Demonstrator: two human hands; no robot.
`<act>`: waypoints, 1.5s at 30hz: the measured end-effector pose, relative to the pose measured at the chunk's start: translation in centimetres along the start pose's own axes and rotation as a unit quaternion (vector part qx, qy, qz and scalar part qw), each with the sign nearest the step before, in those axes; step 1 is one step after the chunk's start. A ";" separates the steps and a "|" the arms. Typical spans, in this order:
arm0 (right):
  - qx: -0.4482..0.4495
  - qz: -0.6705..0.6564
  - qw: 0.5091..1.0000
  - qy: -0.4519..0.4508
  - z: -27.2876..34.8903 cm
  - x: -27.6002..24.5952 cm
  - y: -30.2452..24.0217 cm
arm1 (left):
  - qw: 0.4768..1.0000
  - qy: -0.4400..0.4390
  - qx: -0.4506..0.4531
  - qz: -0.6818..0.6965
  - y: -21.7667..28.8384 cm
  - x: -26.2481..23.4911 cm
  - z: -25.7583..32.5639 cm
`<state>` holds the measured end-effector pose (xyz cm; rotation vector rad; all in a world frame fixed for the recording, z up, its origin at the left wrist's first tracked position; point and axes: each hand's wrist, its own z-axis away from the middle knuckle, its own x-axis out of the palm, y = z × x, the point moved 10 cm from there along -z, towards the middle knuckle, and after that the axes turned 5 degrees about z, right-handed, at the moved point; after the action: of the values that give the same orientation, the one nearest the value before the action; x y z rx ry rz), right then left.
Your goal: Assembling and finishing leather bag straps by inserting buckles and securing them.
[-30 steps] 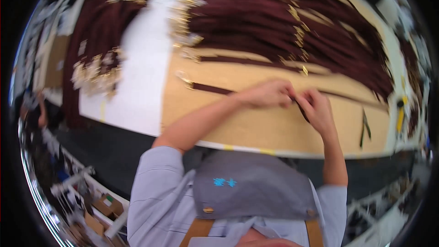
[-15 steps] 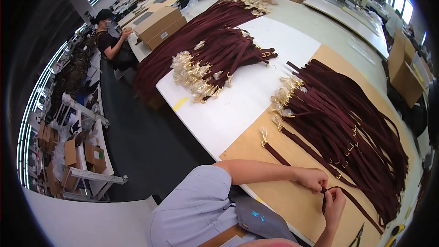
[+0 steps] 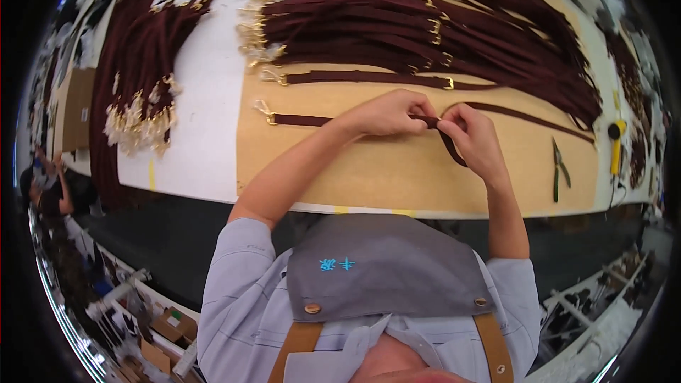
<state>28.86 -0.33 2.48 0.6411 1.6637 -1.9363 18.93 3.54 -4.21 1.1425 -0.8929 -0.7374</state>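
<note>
A dark maroon strap (image 3: pixel 301 120) lies across the brown board in front of me, with a gold clasp in clear wrap (image 3: pixel 265 111) at its left end. My left hand (image 3: pixel 394 113) pinches this strap near its middle. Close beside it, my right hand (image 3: pixel 474 139) grips the same strap, fingers pressed together. A loop of strap hangs below the right hand, and another length runs off to the right. The fingers hide whatever lies between them. Just beyond, a second maroon strap (image 3: pixel 362 78) with a gold buckle (image 3: pixel 448 84) lies straight.
A heap of maroon straps (image 3: pixel 496 35) covers the far part of the brown board (image 3: pixel 340 170). More straps (image 3: pixel 159 50) lie on the white board at left. Pliers (image 3: pixel 559 170) lie to the right, near a yellow tool (image 3: pixel 616 143). Someone (image 3: pixel 53 188) sits at far left beside a carton (image 3: pixel 74 110).
The view has swung round and now faces the table more squarely. Both hands stay close together on the strap.
</note>
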 end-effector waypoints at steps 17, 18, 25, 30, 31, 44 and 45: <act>0.001 -0.047 0.998 -0.050 1.0 2.1 1.1 | 0.981 0.049 0.085 -0.170 1.1 2.1 0.7; -0.005 -0.040 0.998 -0.053 0.7 2.6 0.9 | 0.983 0.038 0.064 -0.171 0.9 2.3 0.6; 0.035 -0.029 0.998 -0.047 0.3 0.5 2.2 | 0.977 0.027 0.104 -0.185 0.9 1.1 -0.2; -0.002 -0.067 0.997 -0.036 -0.5 2.2 3.5 | 0.975 0.020 0.094 -0.199 1.6 1.3 0.1; 0.001 -0.073 0.997 -0.029 -0.5 2.5 3.2 | 0.969 0.027 0.098 -0.226 1.4 1.0 0.2; -0.106 -0.200 0.966 -0.123 -2.4 2.7 2.1 | 0.797 0.270 0.306 -0.445 9.2 -0.1 6.8; -0.090 -0.183 0.975 -0.090 -2.8 2.7 3.7 | 0.797 0.272 0.305 -0.445 8.7 0.2 6.6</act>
<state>29.26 1.81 -2.45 0.0858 1.9119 -1.9825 13.55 2.70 5.28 2.2835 -0.0107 -0.7955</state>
